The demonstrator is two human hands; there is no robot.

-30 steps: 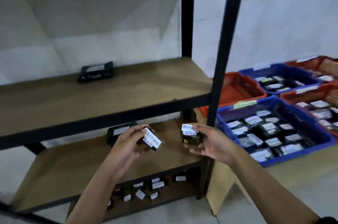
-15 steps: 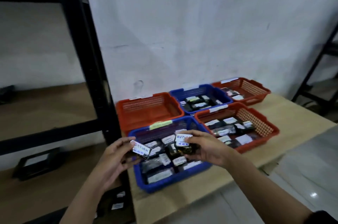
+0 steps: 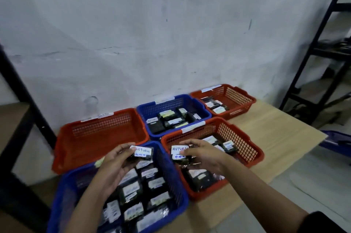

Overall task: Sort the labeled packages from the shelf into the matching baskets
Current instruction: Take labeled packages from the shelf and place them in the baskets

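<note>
With both packages lifted over near blue basket (image 3: 176, 185) — left hand (image 3: 115, 164) pinches RETURN packet (image 3: 141, 154), right hand (image 3: 204, 154) grips second RETURN packet (image 3: 180, 154) just right of its rim — delivery step; next, find RETURN basket, drop both.

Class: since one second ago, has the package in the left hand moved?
Yes. The left hand carried its RETURN package rightward, from the shelf to above the near blue basket.

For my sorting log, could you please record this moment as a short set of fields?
left hand: holds RETURN package above near blue basket
right hand: holds second RETURN package above near red basket
far-left red basket: no packages visible
baskets in view: five
surface: wooden board
</note>
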